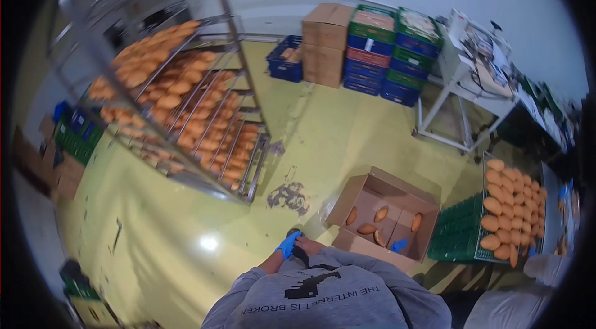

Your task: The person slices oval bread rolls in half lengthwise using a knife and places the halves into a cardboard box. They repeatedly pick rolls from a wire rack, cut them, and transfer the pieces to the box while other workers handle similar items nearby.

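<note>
My left hand (287, 246), in a blue glove, is held close in front of my body. Its fingers look closed against my right hand (303, 242), which shows no glove; what lies between them, if anything, is hidden. The fingers of my right hand are not visible. Right of my hands, an open cardboard box (349, 243) stands on the floor. Several oval orange-brown bread rolls (367, 228) lie scattered inside it, along with a crumpled blue glove-like piece (398, 246).
A tall metal rack (251, 171) full of rolls stands at left. Rolls cover a wire tray (483, 252) on green crates (455, 229) at right, beside another person's sleeve (546, 267). Stacked crates (366, 62), cartons (323, 43) and a white table (459, 71) line the wall.
</note>
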{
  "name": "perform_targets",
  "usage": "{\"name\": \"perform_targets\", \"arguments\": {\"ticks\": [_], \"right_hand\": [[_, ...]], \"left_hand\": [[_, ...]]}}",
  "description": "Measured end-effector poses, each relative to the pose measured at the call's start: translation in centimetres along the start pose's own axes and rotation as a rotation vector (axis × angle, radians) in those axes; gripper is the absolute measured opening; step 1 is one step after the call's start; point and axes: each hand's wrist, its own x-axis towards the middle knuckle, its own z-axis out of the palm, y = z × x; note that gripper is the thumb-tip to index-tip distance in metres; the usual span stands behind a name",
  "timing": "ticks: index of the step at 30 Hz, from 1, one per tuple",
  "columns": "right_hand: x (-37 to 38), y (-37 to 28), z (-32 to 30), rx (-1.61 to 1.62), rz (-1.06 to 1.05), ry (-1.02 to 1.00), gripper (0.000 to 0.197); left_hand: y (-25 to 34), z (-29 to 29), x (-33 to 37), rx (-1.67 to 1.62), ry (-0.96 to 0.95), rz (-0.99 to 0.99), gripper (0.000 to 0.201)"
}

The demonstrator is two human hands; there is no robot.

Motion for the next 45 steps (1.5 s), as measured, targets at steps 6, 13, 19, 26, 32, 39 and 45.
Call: {"name": "perform_targets", "arguments": {"ticks": [6, 13, 19, 26, 32, 39, 45], "right_hand": [[3.3, 4.2, -10.6, 0.269, 0.44, 0.385, 0.037], [4.0, 17.4, -26.6, 0.219, 0.329, 0.312, 0.058], [10.1, 25.7, -43.4, 0.304, -0.009, 0.724, 0.045], [0.2, 37.4, -59.1, 0.621, 0.806, 1.146, 0.038], [-8.9, 45.9, -64.8, 1.215, 0.737, 1.091, 0.03], [-22.0, 51.1, -65.7, 1.104, 0.768, 1.568, 0.031], [-35.3, 51.2, -61.8, 1.309, 0.997, 1.949, 0.032]], "left_hand": [[13.1, -0.6, 11.4, 1.487, -0.472, 0.45, 0.038], [28.6, 8.3, 29.1, 2.103, -0.461, 0.173, 0.035], [43.2, 9.7, 41.8, 2.196, -0.019, 0.41, 0.035], [54.2, 34.5, 52.2, 2.39, -0.407, 0.129, 0.03], [51.4, 53.8, 64.1, 2.556, -0.889, 0.218, 0.029], [39.5, 69.8, 73.2, 2.549, -1.785, 0.181, 0.029], [31.0, 87.7, 77.9, 2.257, -2.456, 0.475, 0.024]]}}
